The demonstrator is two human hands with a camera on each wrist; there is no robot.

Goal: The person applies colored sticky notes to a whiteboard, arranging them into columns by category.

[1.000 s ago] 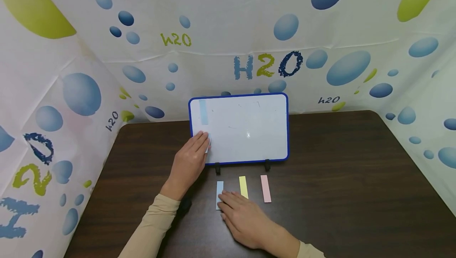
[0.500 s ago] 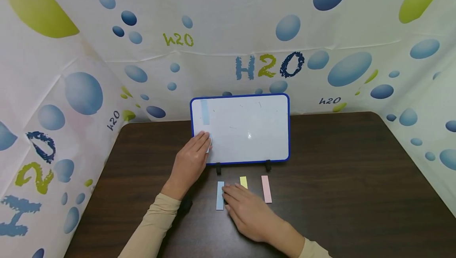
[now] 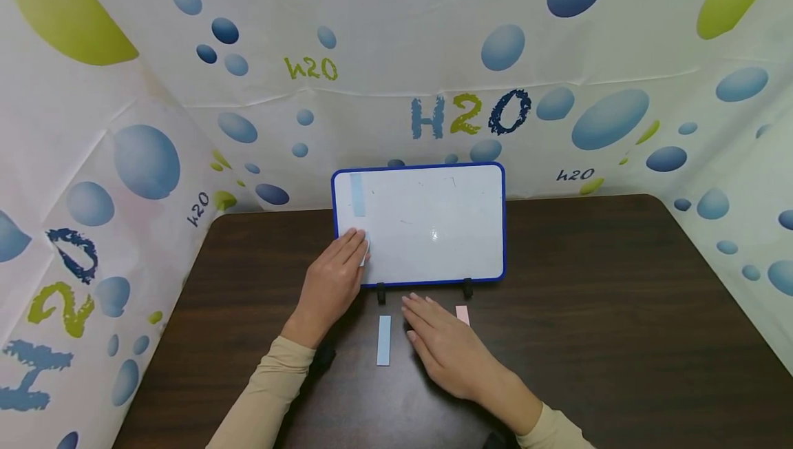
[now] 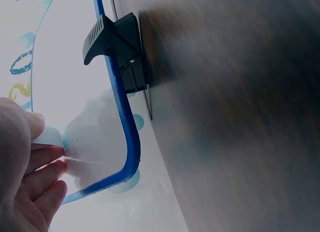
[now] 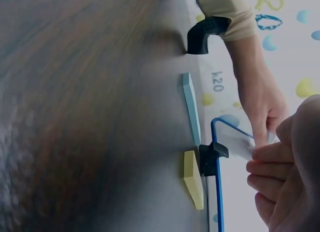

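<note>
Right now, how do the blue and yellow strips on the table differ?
The blue strip is light blue; the yellow strip is pale yellow. In the head view, the blue strip shows whole, while the right hand hides the yellow strip. Both are narrow and lie on the table.

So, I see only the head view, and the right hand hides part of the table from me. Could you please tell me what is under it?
Observer: A yellow pad on the table, seen in the right wrist view.
Operator: Thank you. Does the right hand touch it?
Observer: No, that view shows a gap between them.
Operator: And what is under the left hand?
Observer: The left wrist view shows a pale slip between thumb and fingers.
</note>
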